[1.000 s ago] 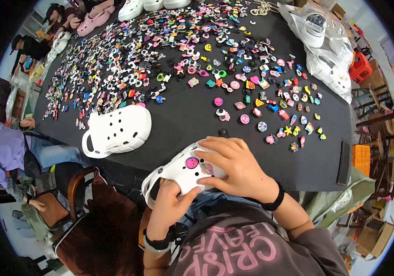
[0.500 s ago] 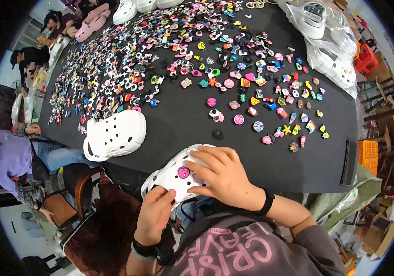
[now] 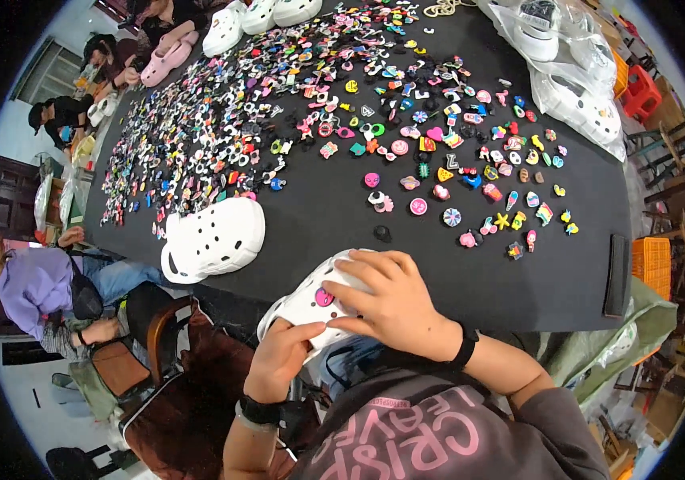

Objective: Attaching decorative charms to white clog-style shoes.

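Observation:
A white foam clog (image 3: 302, 307) with holes is held tilted at the table's near edge, in front of my body. A round pink charm (image 3: 324, 297) sits on its upper. My left hand (image 3: 280, 358) grips the clog by its opening; the thumb lies on the upper and the other fingers are hidden inside. My right hand (image 3: 397, 306) lies over the toe with curled fingers. Its index finger reaches the pink charm and covers part of it, and its thumb is close to the left thumb. Whether a small piece lies under the right fingers cannot be seen.
Another white clog (image 3: 218, 240) rests at the table's left edge. Loose shoe charms (image 3: 198, 144) heap across the far left, with spaced-out charms (image 3: 502, 220) to the right. Bagged white clogs (image 3: 578, 108) stand at the right edge. Other people (image 3: 34, 284) sit along the left side.
My left thumb has moved right across the upper toward my right thumb. My right index finger has shifted onto the pink charm. The whole view has swung slightly.

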Demonstrator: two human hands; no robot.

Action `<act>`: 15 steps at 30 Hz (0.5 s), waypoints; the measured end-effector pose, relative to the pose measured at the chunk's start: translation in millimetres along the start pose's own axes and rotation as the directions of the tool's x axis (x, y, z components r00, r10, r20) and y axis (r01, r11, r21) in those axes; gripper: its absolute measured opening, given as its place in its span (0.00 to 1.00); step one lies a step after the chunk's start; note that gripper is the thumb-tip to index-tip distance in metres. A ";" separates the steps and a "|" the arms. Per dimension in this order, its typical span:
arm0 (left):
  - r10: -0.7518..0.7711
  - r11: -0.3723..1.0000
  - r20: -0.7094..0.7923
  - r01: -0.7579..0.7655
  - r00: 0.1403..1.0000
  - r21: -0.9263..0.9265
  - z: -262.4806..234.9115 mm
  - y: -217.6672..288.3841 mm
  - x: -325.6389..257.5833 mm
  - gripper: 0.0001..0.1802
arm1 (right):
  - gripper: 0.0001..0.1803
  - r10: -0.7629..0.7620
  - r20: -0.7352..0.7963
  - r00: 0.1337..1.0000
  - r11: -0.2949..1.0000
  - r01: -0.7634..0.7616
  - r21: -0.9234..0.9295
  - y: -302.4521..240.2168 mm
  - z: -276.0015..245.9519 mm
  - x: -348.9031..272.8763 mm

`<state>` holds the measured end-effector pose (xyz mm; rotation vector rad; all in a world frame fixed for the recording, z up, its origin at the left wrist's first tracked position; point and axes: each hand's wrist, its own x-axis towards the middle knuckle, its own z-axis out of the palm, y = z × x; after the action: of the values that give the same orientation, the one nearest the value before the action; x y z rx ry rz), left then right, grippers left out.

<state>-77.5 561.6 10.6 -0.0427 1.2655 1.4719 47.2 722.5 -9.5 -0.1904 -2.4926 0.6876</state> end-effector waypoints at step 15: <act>0.044 0.986 0.107 -0.026 0.993 -0.163 -4.0 -3.5 7.5 0.29 | 0.13 -0.067 0.057 0.996 0.986 0.057 0.158 -5.6 0.3 23.6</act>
<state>-80.0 563.2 2.0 -0.0462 1.0606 1.5831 27.1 723.9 4.1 -0.0333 -2.4773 0.8707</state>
